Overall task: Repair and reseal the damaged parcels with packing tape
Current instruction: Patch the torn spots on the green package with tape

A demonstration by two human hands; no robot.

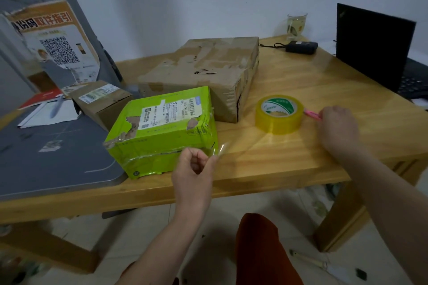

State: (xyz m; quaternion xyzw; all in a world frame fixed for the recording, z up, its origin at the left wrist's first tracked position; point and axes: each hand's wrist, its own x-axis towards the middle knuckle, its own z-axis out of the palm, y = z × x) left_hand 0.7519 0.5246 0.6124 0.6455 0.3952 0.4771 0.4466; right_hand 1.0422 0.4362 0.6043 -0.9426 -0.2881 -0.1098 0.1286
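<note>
poster [49,30] headed "取件指引", QR code [59,50] beneath

The left hand [196,169] is raised over the desk's front edge, palm facing the person, thumb and forefinger pinching a clear strip while the other fingers curl. The right hand [338,127] rests knuckles-up towards the desk's right side, its grip closed around a pink tool.

A lime-green parcel [162,132] with a white barcoded label, torn to brown. Plain brown cardboard box [203,71]. Yellowish tape roll [279,114], green-and-white core. Pink cutter [312,114]. Honey-coloured wooden table [301,157]. Black laptop [375,46].
</note>
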